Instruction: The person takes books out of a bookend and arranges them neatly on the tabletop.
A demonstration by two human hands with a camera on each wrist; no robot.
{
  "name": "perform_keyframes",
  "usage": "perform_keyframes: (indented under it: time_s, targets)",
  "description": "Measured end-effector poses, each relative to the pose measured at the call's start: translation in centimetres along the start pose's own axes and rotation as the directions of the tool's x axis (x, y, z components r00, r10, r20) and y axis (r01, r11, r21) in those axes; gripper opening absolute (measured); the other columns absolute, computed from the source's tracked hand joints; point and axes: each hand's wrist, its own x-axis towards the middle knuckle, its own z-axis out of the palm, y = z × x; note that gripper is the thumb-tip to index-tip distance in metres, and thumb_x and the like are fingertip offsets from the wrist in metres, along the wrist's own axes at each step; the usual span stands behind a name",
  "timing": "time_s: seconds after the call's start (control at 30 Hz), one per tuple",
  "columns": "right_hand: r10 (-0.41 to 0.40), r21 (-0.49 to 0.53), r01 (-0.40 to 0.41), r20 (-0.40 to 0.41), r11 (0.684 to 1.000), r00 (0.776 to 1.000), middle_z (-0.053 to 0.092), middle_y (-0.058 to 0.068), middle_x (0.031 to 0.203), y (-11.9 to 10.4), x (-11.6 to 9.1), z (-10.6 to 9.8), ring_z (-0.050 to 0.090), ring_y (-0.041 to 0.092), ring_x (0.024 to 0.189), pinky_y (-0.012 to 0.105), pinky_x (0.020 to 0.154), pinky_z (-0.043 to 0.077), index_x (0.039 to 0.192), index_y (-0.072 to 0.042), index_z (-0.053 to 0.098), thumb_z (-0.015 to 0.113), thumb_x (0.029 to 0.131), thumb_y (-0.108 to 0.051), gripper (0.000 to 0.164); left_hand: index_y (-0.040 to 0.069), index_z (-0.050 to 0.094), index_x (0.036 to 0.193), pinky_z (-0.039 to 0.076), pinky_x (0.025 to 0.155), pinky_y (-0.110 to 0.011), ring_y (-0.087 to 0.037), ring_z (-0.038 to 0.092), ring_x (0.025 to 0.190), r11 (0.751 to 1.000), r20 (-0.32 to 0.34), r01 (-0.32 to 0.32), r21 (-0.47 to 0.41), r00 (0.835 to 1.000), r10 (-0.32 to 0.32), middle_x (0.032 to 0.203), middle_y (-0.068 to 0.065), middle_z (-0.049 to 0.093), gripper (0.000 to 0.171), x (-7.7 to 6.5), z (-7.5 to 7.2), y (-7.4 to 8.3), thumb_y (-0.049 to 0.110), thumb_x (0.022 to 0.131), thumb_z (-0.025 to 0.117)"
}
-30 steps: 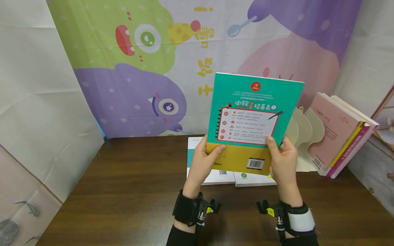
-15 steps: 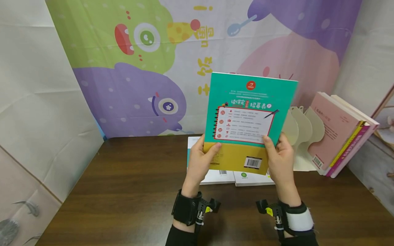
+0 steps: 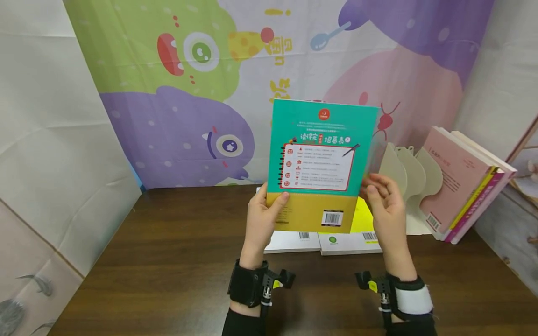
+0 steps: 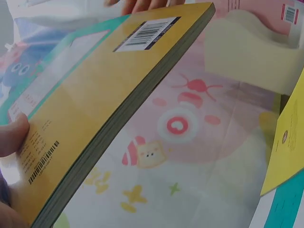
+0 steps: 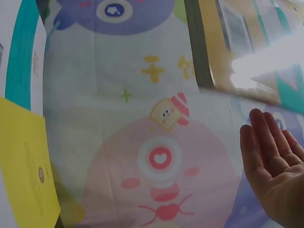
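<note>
A teal-and-mustard book [image 3: 319, 163] is held up above the table, its back cover with a barcode facing me. My left hand [image 3: 261, 219] grips its lower left edge, thumb on the cover. Close to the right edge is my right hand [image 3: 388, 210], its fingers loosely extended. The right wrist view shows a gap between that hand [image 5: 275, 171] and the book [image 5: 247, 52]. In the left wrist view, the page edges run below the mustard part of the book [image 4: 99, 104]. Behind and below lie a white-and-teal book [image 3: 290, 243] and a yellow-and-white book [image 3: 350, 246], both partly covered.
A cream wavy book stand [image 3: 420, 175] is at the right of the brown table [image 3: 185, 261]. Leaning against it are a pink book [image 3: 451, 179] and several others with yellow and magenta spines. A cartoon cloth [image 3: 201, 135] hangs behind.
The book has moved left with my left hand. My right hand has let go of its right edge, and more of the yellow-and-white book shows.
</note>
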Motion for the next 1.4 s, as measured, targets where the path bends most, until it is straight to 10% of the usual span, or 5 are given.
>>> perform_keyframes:
  time_s: [0.63,1.4]
  targets:
    - [-0.087,0.056,0.101,-0.216,0.993,0.973,0.064,0.007,0.091,0.4,0.9,-3.5,0.066,0.014,0.077,0.018,0.077,0.05,0.11,0.005,0.053,0.052,0.09,-0.004,0.022,0.006,0.059,0.112,0.05,0.056,-0.027,-0.013,0.061,0.064,0.988,-0.236,0.155,-0.014,0.96,-0.154,0.078,-0.002,0.061,0.028,0.3,-3.7,-0.8,0.016,0.087,0.062]
    - [-0.103,0.232,0.22,-0.428,0.948,0.898,0.066,0.014,0.081,0.2,1.4,-6.1,0.066,0.019,0.067,0.022,0.063,0.053,0.098,0.011,0.057,0.055,0.087,0.002,0.015,0.009,0.06,0.108,0.048,0.051,-0.026,-0.011,0.06,0.059,0.958,-0.323,0.285,0.002,0.907,-0.269,0.072,0.001,0.06,0.022,0.2,-6.7,-2.0,0.019,0.088,0.06]
